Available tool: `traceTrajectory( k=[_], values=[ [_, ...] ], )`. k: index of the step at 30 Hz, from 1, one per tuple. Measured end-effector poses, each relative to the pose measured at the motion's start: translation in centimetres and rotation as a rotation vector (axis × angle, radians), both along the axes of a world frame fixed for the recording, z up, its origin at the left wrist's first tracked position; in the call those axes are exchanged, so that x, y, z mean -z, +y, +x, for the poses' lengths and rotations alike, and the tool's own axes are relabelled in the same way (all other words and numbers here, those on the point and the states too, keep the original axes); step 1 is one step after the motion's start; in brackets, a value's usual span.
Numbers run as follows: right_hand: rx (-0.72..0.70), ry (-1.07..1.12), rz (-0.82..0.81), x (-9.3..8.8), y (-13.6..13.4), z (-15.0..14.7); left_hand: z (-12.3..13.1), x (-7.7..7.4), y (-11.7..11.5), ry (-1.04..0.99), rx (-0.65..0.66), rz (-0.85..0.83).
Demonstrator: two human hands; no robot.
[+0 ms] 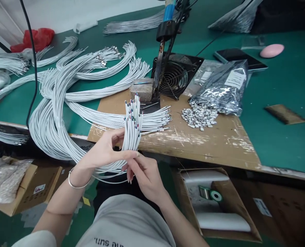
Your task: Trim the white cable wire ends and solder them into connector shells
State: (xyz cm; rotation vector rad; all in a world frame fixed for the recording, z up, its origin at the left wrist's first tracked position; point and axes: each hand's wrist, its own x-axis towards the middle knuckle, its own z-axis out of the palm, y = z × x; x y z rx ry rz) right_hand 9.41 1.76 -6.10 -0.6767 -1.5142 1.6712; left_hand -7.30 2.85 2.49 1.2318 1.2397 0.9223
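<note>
A bundle of white cables (131, 139) stands upright at the table's front edge, its cut ends showing small coloured wires. My left hand (108, 147) is wrapped round the bundle, thumb across its near side. My right hand (144, 173) is closed at the lower part of the same bundle, its fingertips partly hidden beneath the cables. Behind the held bundle, another bunch of white cables (103, 116) lies flat with its ends pointing right. Long loops of white cable (58, 92) spread over the table to the left.
A soldering stand (159, 68) rises behind the hands, beside a black fan (174, 75). Small metallic connectors (200, 115) lie heaped before a silver bag (222, 85) on the brown board (193, 140). Below the edge, an open carton (235, 195) holds a solder spool (210, 194).
</note>
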Motion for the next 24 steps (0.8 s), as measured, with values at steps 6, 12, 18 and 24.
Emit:
traceTrajectory(
  k=[6, 12, 18, 24],
  values=[
    [-0.005, -0.039, 0.079, -0.1, -0.3, 0.3, 0.8, 1.1, -0.5, -0.151, -0.026, -0.171],
    [0.087, -0.084, 0.232, -0.3, -0.6, 0.5, 1.5, 1.9, -0.8, -0.214, -0.086, -0.160],
    [0.295, -0.184, 0.308, -0.4, -1.2, 0.5, 2.5, 2.4, -1.0, -0.245, -0.196, -0.126],
    [0.395, -0.117, 0.277, -0.5, -1.7, 0.4, 2.9, 2.3, -1.0, -0.222, -0.168, -0.089]
  ],
)
